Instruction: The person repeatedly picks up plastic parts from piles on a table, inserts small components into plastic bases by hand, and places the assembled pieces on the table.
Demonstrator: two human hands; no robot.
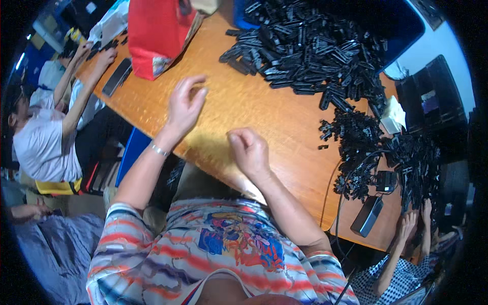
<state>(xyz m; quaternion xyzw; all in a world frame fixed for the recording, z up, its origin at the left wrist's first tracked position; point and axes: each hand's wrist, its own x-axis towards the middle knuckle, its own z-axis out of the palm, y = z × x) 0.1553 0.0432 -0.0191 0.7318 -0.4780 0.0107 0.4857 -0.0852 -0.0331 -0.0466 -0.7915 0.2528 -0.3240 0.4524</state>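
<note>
My left hand (185, 105) hovers over the wooden table (290, 137) near its front edge. Its fingers curve, with a gap between thumb and fingertips, and nothing shows in it. A metal bracelet (159, 150) circles that wrist. To its right, my right hand (250, 152) is closed, fingers curled in and thumb against them; whatever may be inside is hidden. Beyond both hands lies a large heap of long black plastic pieces (310, 53), touched by neither. Nearest to my left hand is a red bag (155, 38).
Smaller black parts (356, 147) and more long pieces (417, 168) are heaped at right, beside a black adapter (385, 181), a cable and a black box (367, 216). A blue bin (406, 35) stands behind the heap. Co-workers' hands (104, 58) (408, 223) work at both sides.
</note>
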